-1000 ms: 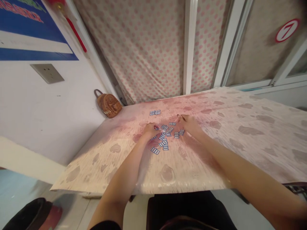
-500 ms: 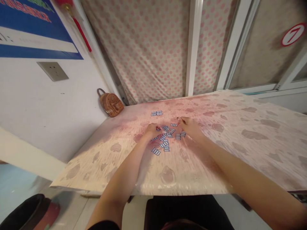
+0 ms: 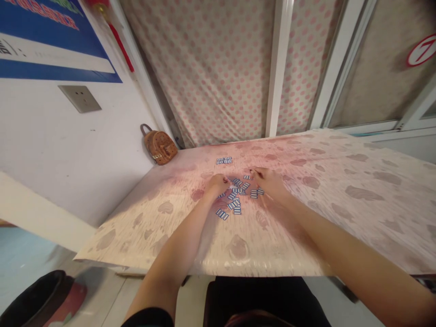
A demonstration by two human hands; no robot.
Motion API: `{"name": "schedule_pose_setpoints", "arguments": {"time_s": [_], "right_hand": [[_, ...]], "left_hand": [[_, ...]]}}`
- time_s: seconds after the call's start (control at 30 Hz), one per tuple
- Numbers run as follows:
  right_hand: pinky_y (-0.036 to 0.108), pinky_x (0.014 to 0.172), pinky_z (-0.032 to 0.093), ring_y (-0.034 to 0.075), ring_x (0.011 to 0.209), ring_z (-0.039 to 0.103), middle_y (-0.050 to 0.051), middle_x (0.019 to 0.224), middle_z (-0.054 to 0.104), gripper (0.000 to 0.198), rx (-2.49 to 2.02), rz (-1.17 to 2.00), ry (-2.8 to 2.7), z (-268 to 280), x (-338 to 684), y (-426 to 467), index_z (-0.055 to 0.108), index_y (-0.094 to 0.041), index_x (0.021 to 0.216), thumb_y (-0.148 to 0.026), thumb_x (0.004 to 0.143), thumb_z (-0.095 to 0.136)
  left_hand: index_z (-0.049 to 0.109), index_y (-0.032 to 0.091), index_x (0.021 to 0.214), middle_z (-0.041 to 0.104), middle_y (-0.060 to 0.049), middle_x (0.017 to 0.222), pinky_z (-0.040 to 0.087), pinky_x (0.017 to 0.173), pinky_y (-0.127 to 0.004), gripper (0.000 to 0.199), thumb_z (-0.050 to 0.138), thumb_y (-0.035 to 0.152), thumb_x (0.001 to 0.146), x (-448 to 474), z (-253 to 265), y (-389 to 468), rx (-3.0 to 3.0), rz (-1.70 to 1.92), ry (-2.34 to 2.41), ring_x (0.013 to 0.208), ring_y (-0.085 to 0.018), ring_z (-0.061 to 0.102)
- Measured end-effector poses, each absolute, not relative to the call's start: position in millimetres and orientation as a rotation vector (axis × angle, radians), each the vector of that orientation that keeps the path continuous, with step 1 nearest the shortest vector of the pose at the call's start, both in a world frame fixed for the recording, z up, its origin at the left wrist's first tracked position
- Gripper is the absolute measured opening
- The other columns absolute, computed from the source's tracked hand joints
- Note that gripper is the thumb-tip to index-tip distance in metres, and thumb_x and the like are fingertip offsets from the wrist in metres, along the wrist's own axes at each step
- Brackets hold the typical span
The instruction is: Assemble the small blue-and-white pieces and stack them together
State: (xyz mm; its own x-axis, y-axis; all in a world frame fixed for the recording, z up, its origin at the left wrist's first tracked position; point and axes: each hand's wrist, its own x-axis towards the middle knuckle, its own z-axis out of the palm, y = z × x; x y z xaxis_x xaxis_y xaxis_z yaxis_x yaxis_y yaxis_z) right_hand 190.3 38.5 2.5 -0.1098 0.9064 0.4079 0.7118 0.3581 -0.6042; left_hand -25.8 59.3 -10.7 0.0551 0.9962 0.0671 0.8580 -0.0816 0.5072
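Observation:
Several small flat blue-edged pieces with pale stripes [image 3: 234, 204] lie in a loose, partly overlapping heap on the patterned tablecloth [image 3: 238, 247]. At the left side of the heap is my left hand [image 3: 218, 185], its fingers curled in a pinch and hiding some pieces under it. My right hand [image 3: 267, 179] is at the heap's far right, with thumb and forefinger pinched beside a single striped piece [image 3: 247, 177]. What either pinch holds, if anything, is too small to make out. Beyond the hands, more striped pieces [image 3: 224, 160] lie close together in a neat block.
A small brown backpack-shaped bag [image 3: 161, 146] leans by the wall at the table's back left corner. A dotted curtain [image 3: 211, 77] hangs behind the table. On the floor at the lower left stands a dark-rimmed bin [image 3: 66, 295].
My right hand has shifted slightly left, closer to the single striped piece, and now covers part of it. My left hand stays by the heap. The view has turned a little.

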Motion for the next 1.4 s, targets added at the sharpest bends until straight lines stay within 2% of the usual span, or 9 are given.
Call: {"name": "schedule_pose_setpoints", "arguments": {"time_s": [0.2, 0.33, 0.47, 0.53, 0.63, 0.77, 0.93, 1.17, 1.4], "right_hand": [[0.026, 0.056, 0.031, 0.018, 0.061, 0.059, 0.002, 0.062, 0.064, 0.032, -1.42, 0.387, -1.87, 4.0, 190.6, 35.7, 0.07, -0.019, 0.081, -0.03, 0.094, 0.043], [0.026, 0.061, 0.036, 0.018, 0.07, 0.061, 0.004, 0.077, 0.069, 0.025, -1.322, 0.418, -1.837, 3.3, 189.6, 36.4, 0.07, -0.019, 0.088, -0.031, 0.091, 0.049], [0.026, 0.067, 0.044, 0.018, 0.076, 0.063, 0.004, 0.089, 0.07, 0.024, -1.095, 0.715, -1.801, 2.6, 183.1, 35.9, 0.066, -0.02, 0.1, -0.037, 0.086, 0.057], [0.026, 0.064, 0.044, 0.017, 0.071, 0.061, 0.002, 0.086, 0.068, 0.023, -0.981, 0.81, -1.825, 3.4, 178.9, 33.5, 0.065, -0.021, 0.097, -0.039, 0.083, 0.059], [0.026, 0.059, 0.042, 0.016, 0.062, 0.057, -0.001, 0.07, 0.061, 0.019, -0.857, 0.854, -1.846, 8.0, 174.1, 27.1, 0.06, -0.021, 0.081, -0.04, 0.085, 0.056], [0.026, 0.055, 0.041, 0.013, 0.055, 0.053, 0.0, 0.068, 0.061, 0.025, -0.76, 0.924, -1.752, 18.2, 172.3, 17.2, 0.055, -0.021, 0.076, -0.043, 0.088, 0.053], [0.025, 0.053, 0.041, 0.013, 0.053, 0.052, -0.001, 0.064, 0.059, 0.029, -0.773, 0.894, -1.715, 24.6, 173.0, 11.3, 0.055, -0.021, 0.072, -0.043, 0.091, 0.051], [0.025, 0.052, 0.04, 0.013, 0.054, 0.052, -0.002, 0.063, 0.057, 0.028, -0.813, 0.822, -1.739, 23.2, 173.2, 7.3, 0.053, -0.022, 0.074, -0.04, 0.094, 0.049], [0.027, 0.06, 0.039, 0.014, 0.062, 0.054, -0.002, 0.066, 0.057, 0.026, -0.858, 0.48, -1.851, 21.5, 177.9, 5.7, 0.057, -0.021, 0.079, -0.034, 0.098, 0.046]], "left_hand": [[0.073, 0.016, 0.077, 0.072, -0.005, 0.078, 0.046, 0.07, -0.027, 0.014, 0.06, 0.013, 0.082, -23.4, -7.7, 58.9, 2.067, 0.612, 1.84, 0.075, -0.018, 0.065], [0.064, 0.015, 0.073, 0.068, -0.006, 0.082, 0.047, 0.075, -0.026, 0.012, 0.061, 0.015, 0.085, -24.6, 1.0, 55.8, 2.063, 0.901, 1.753, 0.079, -0.017, 0.063], [0.058, 0.016, 0.081, 0.065, -0.003, 0.084, 0.048, 0.076, -0.023, 0.009, 0.055, 0.015, 0.089, -19.2, 14.4, 44.1, 1.971, 1.192, 1.455, 0.081, -0.014, 0.062], [0.056, 0.016, 0.082, 0.063, -0.003, 0.083, 0.048, 0.075, -0.023, 0.008, 0.054, 0.016, 0.09, -13.0, 20.6, 35.9, 1.892, 1.264, 1.307, 0.079, -0.013, 0.061], [0.056, 0.016, 0.084, 0.063, -0.003, 0.083, 0.048, 0.073, -0.023, 0.007, 0.058, 0.022, 0.089, -3.8, 28.5, 23.8, 1.773, 1.338, 1.142, 0.077, -0.013, 0.06], [0.065, 0.015, 0.089, 0.065, -0.004, 0.082, 0.047, 0.07, -0.024, 0.024, 0.063, 0.039, 0.089, 0.8, 36.0, 12.6, 1.606, 1.412, 0.98, 0.074, -0.013, 0.059], [0.074, 0.016, 0.09, 0.068, -0.004, 0.081, 0.046, 0.067, -0.024, 0.03, 0.069, 0.045, 0.084, 0.4, 37.8, 7.4, 1.508, 1.45, 0.934, 0.074, -0.014, 0.058], [0.073, 0.016, 0.085, 0.068, -0.003, 0.079, 0.044, 0.059, -0.023, 0.027, 0.074, 0.042, 0.08, 3.8, 39.0, 3.0, 1.461, 1.408, 0.902, 0.069, -0.014, 0.06], [0.071, 0.016, 0.079, 0.062, 0.0, 0.071, 0.037, 0.054, -0.022, 0.033, 0.074, 0.049, 0.077, 6.4, 32.6, 5.9, 1.348, 1.391, 0.932, 0.059, -0.009, 0.05]]}}
